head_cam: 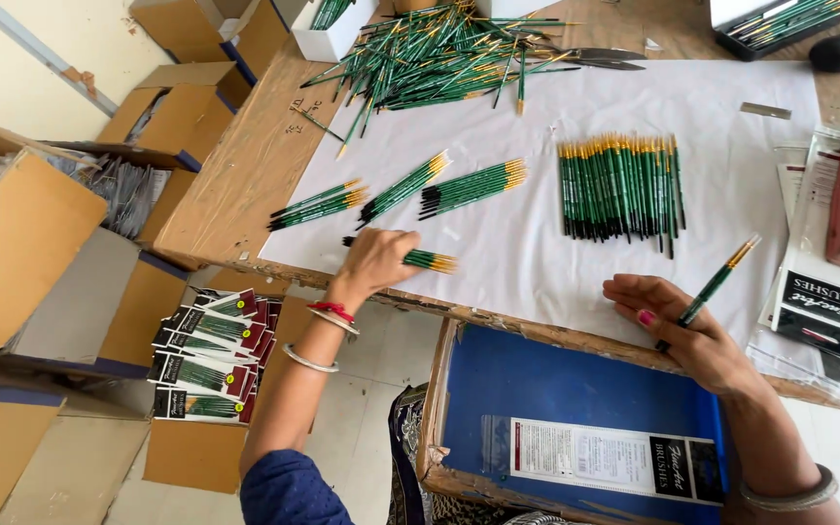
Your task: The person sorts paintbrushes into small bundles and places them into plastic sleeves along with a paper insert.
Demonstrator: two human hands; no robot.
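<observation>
Green brushes (420, 259) under hands, black-labelled packets (208, 355) left.

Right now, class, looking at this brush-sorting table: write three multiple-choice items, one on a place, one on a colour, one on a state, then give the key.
1. Where is the big loose pile of brushes?
A. at the far edge of the table
B. on the floor
C. in the blue box

2. What colour are the brush handles?
A. red
B. green
C. white

3. What does the right hand hold?
A. nothing
B. scissors
C. one brush

Key: 1 A, the pile lies beyond the white sheet. 2 B, every handle is green. 3 C, a single brush sits between its fingers, while the left hand rests on a small bundle.
</observation>
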